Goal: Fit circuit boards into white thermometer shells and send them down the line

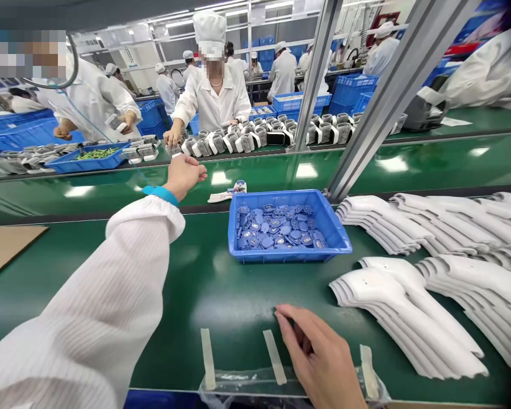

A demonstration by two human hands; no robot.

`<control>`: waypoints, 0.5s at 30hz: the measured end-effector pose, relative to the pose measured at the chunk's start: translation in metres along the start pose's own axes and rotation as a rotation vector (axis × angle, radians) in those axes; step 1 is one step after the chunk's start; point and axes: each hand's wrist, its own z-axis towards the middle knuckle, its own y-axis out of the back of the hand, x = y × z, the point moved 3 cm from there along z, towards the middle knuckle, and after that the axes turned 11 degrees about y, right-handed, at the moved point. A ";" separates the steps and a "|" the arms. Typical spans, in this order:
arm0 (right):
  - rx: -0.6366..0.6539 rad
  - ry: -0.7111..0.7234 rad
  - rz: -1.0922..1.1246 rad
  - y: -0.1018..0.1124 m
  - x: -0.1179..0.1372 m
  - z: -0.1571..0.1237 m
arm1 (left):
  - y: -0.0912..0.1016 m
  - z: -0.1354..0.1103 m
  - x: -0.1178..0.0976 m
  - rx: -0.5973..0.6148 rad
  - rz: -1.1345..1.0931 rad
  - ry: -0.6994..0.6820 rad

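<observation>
1. Busy workshop floor from the head cam: white-coated people (215, 94) at the back, blue crates (292, 102), and a row of grey-and-white units (238, 142) past the green strip (262, 170).
2. Closer in, the green bench (196, 284) carries a blue bin (287, 257) with loads of small blue pieces (276, 227) in it.
3. Left hand (185, 177) is stretched out over the strip, turquoise band (164, 194) on the wrist. Grip's bent, fingertips close together; can't tell if it has hold of anything. White part (222, 197) with a coloured board lies just by the bin's far left corner.
4. Right hand (323, 358) is near the tape strips (275, 357), grip loosely curled, thumb and index nearly meeting. Palm's hidden, so can't tell what's in there.
5. White shells (377, 287) lie nested in stacks over on the right.
</observation>
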 end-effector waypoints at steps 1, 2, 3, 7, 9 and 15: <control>-0.006 0.013 -0.006 0.004 0.005 0.007 | 0.009 -0.007 0.002 0.000 0.047 -0.005; -0.021 0.028 -0.014 0.008 0.011 0.014 | 0.016 -0.013 0.003 0.008 0.098 -0.017; -0.038 0.043 -0.020 0.011 0.017 0.021 | 0.018 -0.017 0.004 0.026 0.150 -0.032; -0.033 0.083 -0.033 0.014 0.035 0.029 | -0.015 -0.024 0.006 0.178 0.309 -0.094; 0.010 0.070 -0.040 0.011 0.037 0.024 | -0.045 -0.022 0.005 0.237 0.346 -0.101; 0.072 -0.073 -0.012 0.020 0.023 0.005 | -0.075 -0.025 0.000 0.201 0.314 -0.108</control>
